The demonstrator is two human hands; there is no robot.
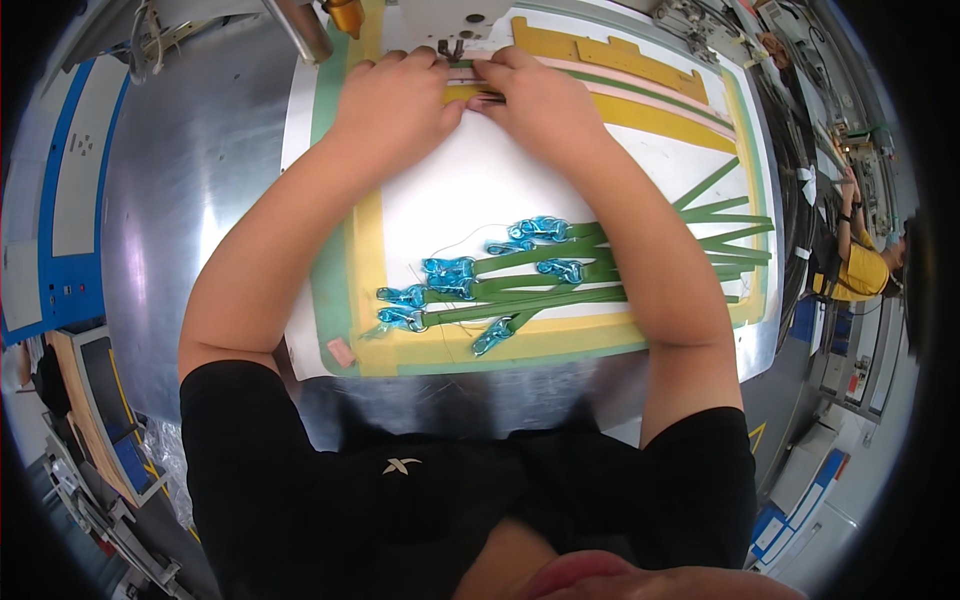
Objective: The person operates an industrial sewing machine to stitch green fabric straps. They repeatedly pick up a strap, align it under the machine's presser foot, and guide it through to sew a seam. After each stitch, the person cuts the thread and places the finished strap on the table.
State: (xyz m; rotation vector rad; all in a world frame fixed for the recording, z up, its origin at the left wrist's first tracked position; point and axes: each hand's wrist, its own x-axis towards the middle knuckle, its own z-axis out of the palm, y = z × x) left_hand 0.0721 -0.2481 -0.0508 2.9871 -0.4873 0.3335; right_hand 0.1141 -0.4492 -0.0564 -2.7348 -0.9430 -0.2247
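My left hand [395,105] rests on the left end of a yellow template [640,118] with pink strips and a green strap [640,92] along it. Its fingertips press down beside the sewing machine's presser foot [451,50], the thumb spread apart. From the other side, my right hand [540,108] bears on the same strap with bent fingers. A thin dark thing [490,97] shows between its thumb and fingers, too covered to name. Nearer me lie several green straps [560,298] with metal hooks wrapped in blue film [448,276], partly under my right forearm.
The sewing machine head [455,15] stands over the far edge. Another yellow template [610,62] lies at the far right. Yellow and green tape [365,270] borders the white work sheet. A blue and white cabinet [75,170] stands left; a person in yellow [860,272] is far right.
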